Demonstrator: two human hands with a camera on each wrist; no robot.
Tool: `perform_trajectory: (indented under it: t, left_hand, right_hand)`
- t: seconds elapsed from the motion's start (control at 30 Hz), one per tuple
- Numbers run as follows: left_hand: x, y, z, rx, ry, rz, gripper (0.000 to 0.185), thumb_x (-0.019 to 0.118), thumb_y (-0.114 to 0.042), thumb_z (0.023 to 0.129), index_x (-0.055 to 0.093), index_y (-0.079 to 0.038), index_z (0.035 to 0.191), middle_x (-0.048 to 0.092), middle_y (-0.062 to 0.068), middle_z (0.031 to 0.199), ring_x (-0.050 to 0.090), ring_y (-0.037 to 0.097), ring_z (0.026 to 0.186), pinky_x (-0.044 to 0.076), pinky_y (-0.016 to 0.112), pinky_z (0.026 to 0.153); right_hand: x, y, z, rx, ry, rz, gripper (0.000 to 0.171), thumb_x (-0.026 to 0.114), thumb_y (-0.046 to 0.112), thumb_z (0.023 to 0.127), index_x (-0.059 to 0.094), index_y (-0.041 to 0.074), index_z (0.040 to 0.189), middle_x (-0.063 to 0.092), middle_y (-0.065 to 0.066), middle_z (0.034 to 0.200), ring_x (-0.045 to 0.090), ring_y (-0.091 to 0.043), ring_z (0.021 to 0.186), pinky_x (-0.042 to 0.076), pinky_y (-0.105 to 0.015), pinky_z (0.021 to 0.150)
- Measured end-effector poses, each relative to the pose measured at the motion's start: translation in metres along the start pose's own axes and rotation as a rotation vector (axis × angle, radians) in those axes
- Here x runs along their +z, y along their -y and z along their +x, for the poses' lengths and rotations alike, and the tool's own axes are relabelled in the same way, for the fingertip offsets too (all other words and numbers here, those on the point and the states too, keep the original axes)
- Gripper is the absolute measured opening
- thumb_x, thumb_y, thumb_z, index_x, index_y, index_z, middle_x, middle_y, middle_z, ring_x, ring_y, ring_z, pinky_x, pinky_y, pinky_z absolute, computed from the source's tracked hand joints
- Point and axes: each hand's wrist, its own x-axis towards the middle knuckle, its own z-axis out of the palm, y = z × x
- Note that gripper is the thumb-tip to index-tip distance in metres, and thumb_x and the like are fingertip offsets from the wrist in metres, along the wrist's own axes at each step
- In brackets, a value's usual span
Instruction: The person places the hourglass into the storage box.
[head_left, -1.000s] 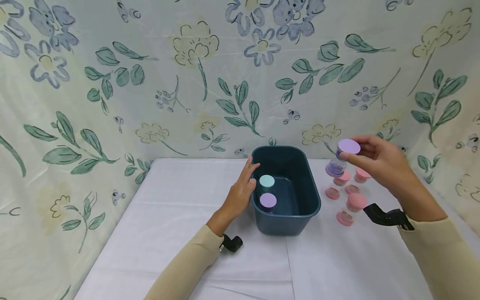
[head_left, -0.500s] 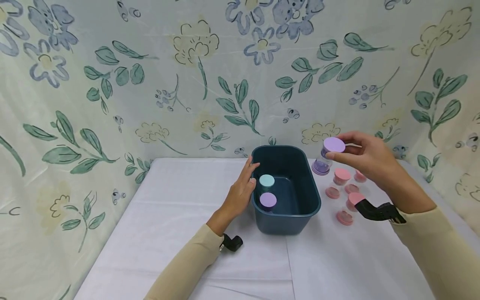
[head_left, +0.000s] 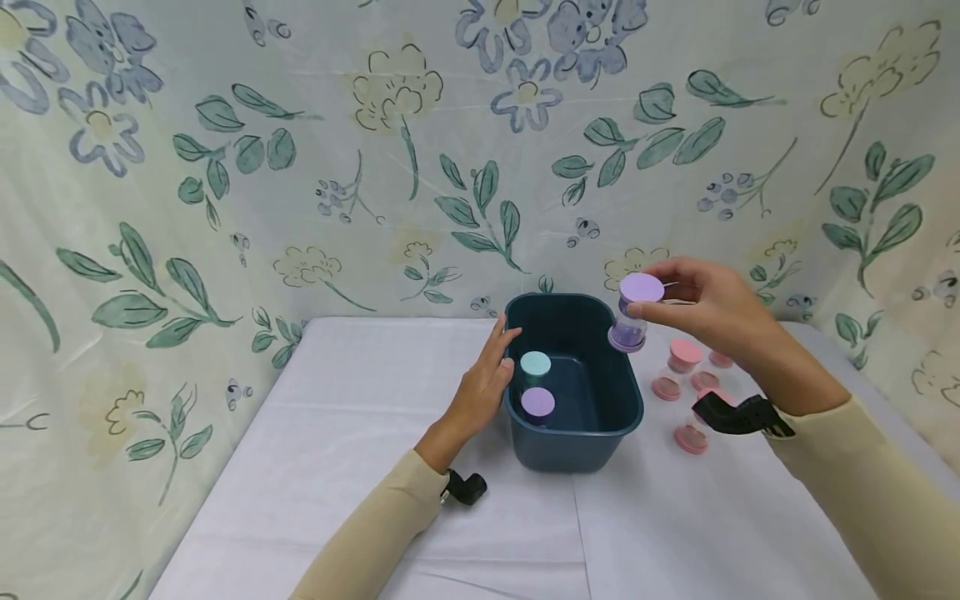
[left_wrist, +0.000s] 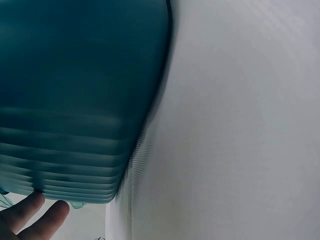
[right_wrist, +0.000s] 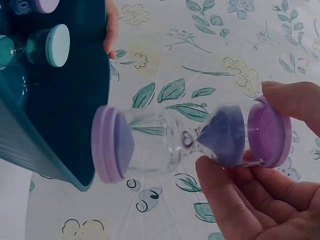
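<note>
My right hand (head_left: 697, 304) pinches the top end of a purple sand timer (head_left: 633, 315) and holds it in the air just above the right rim of a dark teal bin (head_left: 592, 433). The right wrist view shows the purple sand timer (right_wrist: 190, 140) held by its cap between thumb and fingers (right_wrist: 240, 195), beside the bin (right_wrist: 60, 125). Inside the bin stand a teal-capped timer (head_left: 535, 364) and a purple-capped timer (head_left: 537, 403). My left hand (head_left: 483, 379) rests flat against the bin's left wall, fingers straight; its fingertips (left_wrist: 35, 212) show below the bin (left_wrist: 80, 100) in the left wrist view.
Several pink sand timers (head_left: 682, 357) stand and lie on the white tablecloth (head_left: 360, 467) right of the bin. A floral cloth backdrop (head_left: 390, 167) closes off the back and sides of the table.
My right hand has carried the purple timer leftward, from above the pink timers to over the bin's right rim. The left hand has stayed on the bin.
</note>
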Motion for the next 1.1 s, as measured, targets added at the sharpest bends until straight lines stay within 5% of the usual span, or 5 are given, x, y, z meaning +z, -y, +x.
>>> perform_trajectory:
  t: [0.17,0.4,0.6,0.83,1.1]
  left_hand:
    - [0.0,0.0,0.0,-0.002,0.003,0.0,0.056,0.019,-0.049,0.101,0.027,-0.025,0.152,0.003,-0.007,0.162,0.016,0.014,0.146,0.029,0.057,0.108]
    - [0.0,-0.001,0.001,-0.002,-0.003,0.005,0.049,0.027,-0.031,0.102,0.027,-0.025,0.152,0.004,-0.007,0.162,0.016,0.014,0.146,0.029,0.057,0.107]
    - [0.001,-0.002,0.002,-0.008,-0.001,0.004,0.056,0.02,-0.046,0.102,0.027,-0.023,0.152,0.005,-0.003,0.163,0.016,0.015,0.146,0.029,0.058,0.107]
    - [0.002,0.0,0.004,-0.01,-0.01,0.002,0.05,0.026,-0.031,0.103,0.028,-0.022,0.152,0.005,-0.004,0.163,0.015,0.014,0.146,0.028,0.056,0.108]
    - [0.004,0.0,0.006,-0.015,-0.018,0.011,0.051,0.023,-0.038,0.102,0.027,-0.025,0.152,0.006,-0.004,0.163,0.016,0.014,0.146,0.028,0.055,0.108]
  right_hand:
    - [0.003,0.004,0.005,-0.039,0.02,-0.002,0.056,0.077,0.044,0.078,0.06,0.013,0.122,0.062,-0.006,0.116,0.059,-0.026,0.109,0.051,-0.051,0.088]
    - [0.005,0.006,0.013,-0.07,0.061,0.034,0.054,0.077,0.043,0.079,0.06,0.016,0.123,0.06,-0.003,0.116,0.055,-0.021,0.109,0.047,-0.051,0.089]
    - [0.01,0.006,0.02,-0.053,0.059,0.044,0.059,0.076,0.048,0.078,0.059,0.016,0.125,0.059,-0.004,0.117,0.054,-0.022,0.11,0.047,-0.053,0.09]
    - [0.016,0.006,0.032,-0.019,0.062,0.06,0.062,0.075,0.052,0.077,0.059,0.015,0.124,0.06,-0.006,0.116,0.054,-0.023,0.107,0.045,-0.055,0.093]
    - [0.031,0.003,0.049,-0.031,0.064,0.099,0.064,0.075,0.049,0.078,0.058,0.011,0.126,0.061,-0.01,0.118,0.057,-0.025,0.106,0.046,-0.054,0.094]
